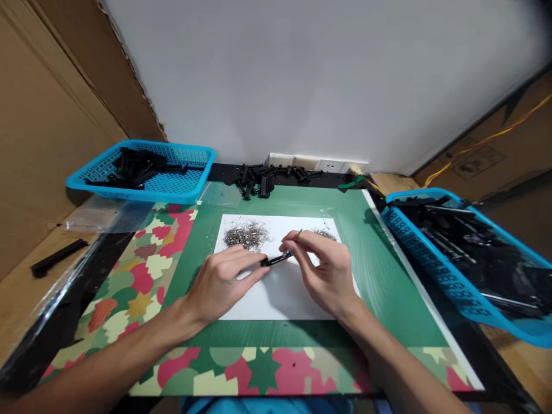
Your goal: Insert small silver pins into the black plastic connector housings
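Note:
My left hand pinches one end of a slim black plastic part between thumb and fingers. At the part's other end, my right hand is closed on a thin metal tool, most of it hidden by the fingers; its exact kind is unclear. The black part is held just above a white sheet. A pile of tiny metal pieces lies on the sheet beyond my left hand. Behind my right hand shows a smaller pile of tiny pieces.
A blue basket with black parts stands at the left back; another blue basket is at right. More black parts lie along the wall near sockets. One black piece rests at far left. A green patterned mat covers the table.

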Action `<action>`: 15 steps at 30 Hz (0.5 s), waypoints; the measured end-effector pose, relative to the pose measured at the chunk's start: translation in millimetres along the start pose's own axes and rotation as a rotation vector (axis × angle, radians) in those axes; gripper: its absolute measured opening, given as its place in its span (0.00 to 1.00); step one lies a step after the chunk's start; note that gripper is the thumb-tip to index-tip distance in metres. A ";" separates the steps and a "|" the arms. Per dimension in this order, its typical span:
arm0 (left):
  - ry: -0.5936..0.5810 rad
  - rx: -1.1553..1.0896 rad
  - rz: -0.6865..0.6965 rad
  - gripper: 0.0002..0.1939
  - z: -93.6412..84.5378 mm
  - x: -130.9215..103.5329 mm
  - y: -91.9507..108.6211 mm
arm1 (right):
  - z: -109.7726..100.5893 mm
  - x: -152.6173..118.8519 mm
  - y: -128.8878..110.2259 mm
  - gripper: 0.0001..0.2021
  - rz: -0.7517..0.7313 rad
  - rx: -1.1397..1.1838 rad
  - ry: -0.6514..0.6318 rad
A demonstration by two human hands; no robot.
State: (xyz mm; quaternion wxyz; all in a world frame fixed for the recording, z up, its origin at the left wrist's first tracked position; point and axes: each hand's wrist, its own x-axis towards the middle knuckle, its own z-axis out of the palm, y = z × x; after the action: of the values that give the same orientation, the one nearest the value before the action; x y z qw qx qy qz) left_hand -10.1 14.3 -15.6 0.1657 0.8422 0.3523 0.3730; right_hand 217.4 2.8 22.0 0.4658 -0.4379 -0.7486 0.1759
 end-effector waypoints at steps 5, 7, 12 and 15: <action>0.112 -0.092 -0.018 0.11 -2.5 0.9 4.5 | -14.8 -3.6 -3.3 0.09 -0.217 -0.287 -0.196; 0.120 -0.133 0.034 0.12 -3.7 1.0 7.3 | -15.8 -9.6 -6.0 0.08 -0.279 -0.406 -0.261; 0.042 -0.168 0.175 0.17 -5.4 0.6 14.6 | -38.1 -28.4 -9.5 0.08 -0.371 -0.537 -0.199; -0.043 -0.166 0.049 0.21 -5.8 -0.5 17.3 | -83.8 -39.4 0.2 0.08 -0.198 -0.729 0.020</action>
State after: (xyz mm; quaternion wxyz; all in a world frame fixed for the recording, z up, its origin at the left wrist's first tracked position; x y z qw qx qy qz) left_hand -6.5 2.0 -2.6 0.2333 0.8419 0.2956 0.3865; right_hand 296.0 -41.5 42.7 0.3014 -0.5022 -0.7961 -0.1521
